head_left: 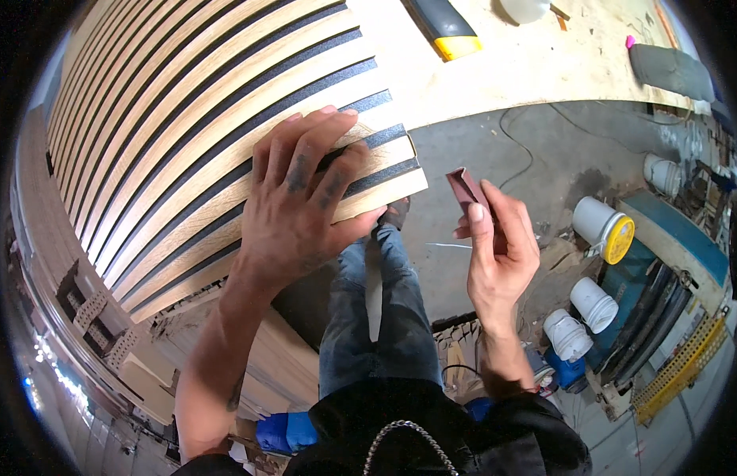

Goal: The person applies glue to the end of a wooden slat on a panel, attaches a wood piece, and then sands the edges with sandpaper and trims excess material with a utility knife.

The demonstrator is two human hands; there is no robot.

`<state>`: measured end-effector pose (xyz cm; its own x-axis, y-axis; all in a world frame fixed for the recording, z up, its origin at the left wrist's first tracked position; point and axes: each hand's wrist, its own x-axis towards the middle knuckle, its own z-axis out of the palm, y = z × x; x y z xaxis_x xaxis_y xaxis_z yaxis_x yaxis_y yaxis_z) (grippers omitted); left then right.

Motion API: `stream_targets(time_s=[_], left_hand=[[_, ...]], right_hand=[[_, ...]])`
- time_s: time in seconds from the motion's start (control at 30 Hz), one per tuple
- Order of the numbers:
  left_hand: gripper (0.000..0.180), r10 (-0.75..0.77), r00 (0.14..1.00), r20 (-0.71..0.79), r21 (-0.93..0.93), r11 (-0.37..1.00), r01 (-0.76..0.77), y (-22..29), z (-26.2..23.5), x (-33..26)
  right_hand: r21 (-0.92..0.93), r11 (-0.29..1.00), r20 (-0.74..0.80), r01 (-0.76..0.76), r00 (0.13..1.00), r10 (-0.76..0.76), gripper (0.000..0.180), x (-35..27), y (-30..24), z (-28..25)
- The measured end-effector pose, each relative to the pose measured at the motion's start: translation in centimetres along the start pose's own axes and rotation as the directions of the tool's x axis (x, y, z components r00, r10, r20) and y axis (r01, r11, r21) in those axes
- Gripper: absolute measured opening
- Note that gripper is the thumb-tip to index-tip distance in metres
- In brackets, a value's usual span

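A wood panel with pale oak-look slats and black strips between them reaches from the far left to the middle. On its near right corner rests my left hand, fingers bent over the slats and thumb against the near edge, gripping it. To the right, apart from the panel's end, my right hand pinches a folded piece of reddish-brown sandpaper between thumb and fingers. The panel's underside is hidden.
A light worktop spans the far side, with a black and yellow tool handle on it. White buckets, one with a yellow rim, stand on the floor at right beside a blue metal frame. A thin cable crosses the grey floor.
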<state>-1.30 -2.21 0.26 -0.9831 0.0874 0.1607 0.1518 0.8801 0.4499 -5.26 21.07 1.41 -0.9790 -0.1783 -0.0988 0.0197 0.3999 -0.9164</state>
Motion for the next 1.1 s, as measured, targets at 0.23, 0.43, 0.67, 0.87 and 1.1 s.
stream_targets(time_s=[0.23,0.43,0.67,0.87,1.1], left_hand=[[0.063,0.005,0.999,-0.038,-0.007,1.0,-0.006,0.1,0.2,0.0],[0.062,0.0,1.0,-0.017,0.005,1.0,0.0,0.1,0.0,0.1],[0.065,0.004,1.0,-0.008,-0.047,0.999,-0.004,0.2,-0.5,0.7],[0.068,0.016,1.0,0.017,-0.049,0.999,-0.015,0.1,-0.5,0.6],[0.067,0.02,1.0,0.022,-0.066,0.998,-0.018,0.1,-0.5,0.6]], right_hand=[[0.3,0.946,-0.175,-0.125,0.967,0.183,0.014,-2.1,-1.7,4.6],[0.126,0.991,-0.28,-0.033,0.958,0.067,0.011,-0.8,-1.9,6.1],[0.181,0.975,-0.32,-0.127,0.93,0.181,0.012,-0.5,-2.7,6.3],[0.238,0.947,-0.313,-0.217,0.905,0.286,0.016,-1.7,-2.7,6.1],[0.255,0.944,-0.307,-0.209,0.908,0.284,0.016,-1.5,-2.7,6.3]])
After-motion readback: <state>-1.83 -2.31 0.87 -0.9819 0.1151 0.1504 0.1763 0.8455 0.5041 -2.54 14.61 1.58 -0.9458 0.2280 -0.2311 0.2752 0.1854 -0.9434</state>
